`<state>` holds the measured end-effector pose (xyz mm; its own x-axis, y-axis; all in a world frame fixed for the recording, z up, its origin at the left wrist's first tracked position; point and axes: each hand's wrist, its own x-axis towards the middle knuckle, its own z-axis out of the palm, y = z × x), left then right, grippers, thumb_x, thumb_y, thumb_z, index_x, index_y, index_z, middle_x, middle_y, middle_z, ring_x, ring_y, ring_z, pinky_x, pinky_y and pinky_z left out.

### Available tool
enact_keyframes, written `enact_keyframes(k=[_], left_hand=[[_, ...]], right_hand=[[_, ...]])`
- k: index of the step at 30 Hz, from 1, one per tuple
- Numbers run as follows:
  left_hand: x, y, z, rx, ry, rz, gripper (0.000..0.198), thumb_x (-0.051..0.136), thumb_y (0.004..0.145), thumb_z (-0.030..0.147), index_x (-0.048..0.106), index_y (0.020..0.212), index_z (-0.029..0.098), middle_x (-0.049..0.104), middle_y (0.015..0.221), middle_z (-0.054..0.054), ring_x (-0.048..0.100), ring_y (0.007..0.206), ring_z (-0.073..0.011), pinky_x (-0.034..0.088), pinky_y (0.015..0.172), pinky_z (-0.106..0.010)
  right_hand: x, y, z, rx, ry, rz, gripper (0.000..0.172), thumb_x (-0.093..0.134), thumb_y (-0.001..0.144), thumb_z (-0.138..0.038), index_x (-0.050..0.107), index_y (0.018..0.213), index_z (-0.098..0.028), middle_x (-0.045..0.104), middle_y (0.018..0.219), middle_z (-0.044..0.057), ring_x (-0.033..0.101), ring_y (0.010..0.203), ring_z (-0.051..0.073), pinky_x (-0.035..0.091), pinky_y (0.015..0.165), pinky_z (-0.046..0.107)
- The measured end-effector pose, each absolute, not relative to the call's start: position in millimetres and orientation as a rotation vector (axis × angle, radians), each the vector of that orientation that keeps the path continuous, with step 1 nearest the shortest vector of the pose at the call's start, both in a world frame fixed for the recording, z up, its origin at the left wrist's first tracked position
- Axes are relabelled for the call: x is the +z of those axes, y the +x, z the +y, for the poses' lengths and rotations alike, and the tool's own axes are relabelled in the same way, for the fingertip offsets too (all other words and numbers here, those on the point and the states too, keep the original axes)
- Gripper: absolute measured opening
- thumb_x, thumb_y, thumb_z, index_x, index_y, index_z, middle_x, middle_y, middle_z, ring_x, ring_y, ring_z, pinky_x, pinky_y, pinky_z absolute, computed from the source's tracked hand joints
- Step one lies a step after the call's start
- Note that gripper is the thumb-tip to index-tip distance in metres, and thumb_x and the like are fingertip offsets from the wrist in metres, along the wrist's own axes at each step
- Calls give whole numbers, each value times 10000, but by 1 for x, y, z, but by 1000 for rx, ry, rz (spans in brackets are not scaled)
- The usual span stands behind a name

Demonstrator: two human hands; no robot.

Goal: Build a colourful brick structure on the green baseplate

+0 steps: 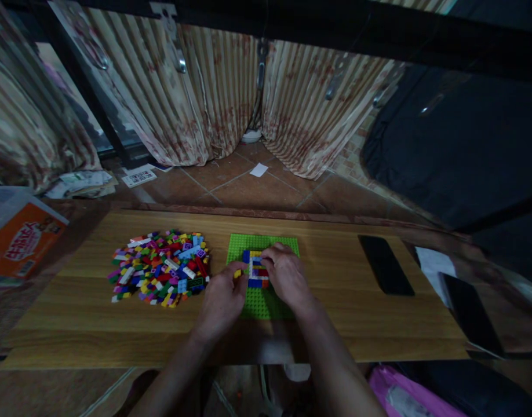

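A green studded baseplate (261, 304) lies on the wooden table, with a small build (255, 282) of blue, yellow, white and red bricks on it. My left hand (222, 298) is at the build's left side, its thumb and finger closed on a small yellow brick (237, 273). At the build's upper right, my right hand (285, 272) has its fingertips pressed together on the bricks; what they hold, if anything, is hidden. A pile of loose bricks (161, 267) in many colours lies left of the baseplate.
On the wooden table (335, 301), a black phone (385, 264) lies to the right. Beyond the right edge are a white paper (433, 269) and another dark device (472, 313). A plastic box (26, 240) with an orange label stands at the far left.
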<state>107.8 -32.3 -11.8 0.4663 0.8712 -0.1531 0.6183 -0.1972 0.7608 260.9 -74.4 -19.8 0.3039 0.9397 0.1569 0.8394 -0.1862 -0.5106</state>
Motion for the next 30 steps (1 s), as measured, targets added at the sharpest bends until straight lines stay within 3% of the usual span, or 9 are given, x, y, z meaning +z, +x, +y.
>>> enact_keyframes(k=[9, 17, 30], left_hand=[[-14, 108, -33, 393, 2005, 1245, 287, 495, 876, 215, 650, 1114, 172, 671, 762, -24, 586, 618, -138, 388, 576, -228], [-21, 108, -34, 404, 2143, 1139, 362, 468, 888, 185, 611, 1220, 193, 689, 1131, -89, 672, 931, -203, 499, 822, -308], [-20, 107, -36, 359, 2142, 1151, 359, 435, 909, 194, 602, 1227, 190, 671, 1187, -89, 654, 1047, -222, 493, 929, -347]], right_hand=[[-19, 258, -75, 168, -2155, -1665, 121, 569, 873, -153, 673, 845, -209, 638, 887, 48, 536, 923, 222, 399, 782, 310], [-19, 256, -73, 147, -2166, -1703, 114, 548, 892, -144, 638, 852, -202, 636, 891, 45, 533, 895, 213, 395, 778, 300], [-19, 263, -73, 176, -2093, -1774, 136, 557, 907, -179, 676, 862, -223, 642, 865, 25, 536, 887, 199, 388, 833, 311]])
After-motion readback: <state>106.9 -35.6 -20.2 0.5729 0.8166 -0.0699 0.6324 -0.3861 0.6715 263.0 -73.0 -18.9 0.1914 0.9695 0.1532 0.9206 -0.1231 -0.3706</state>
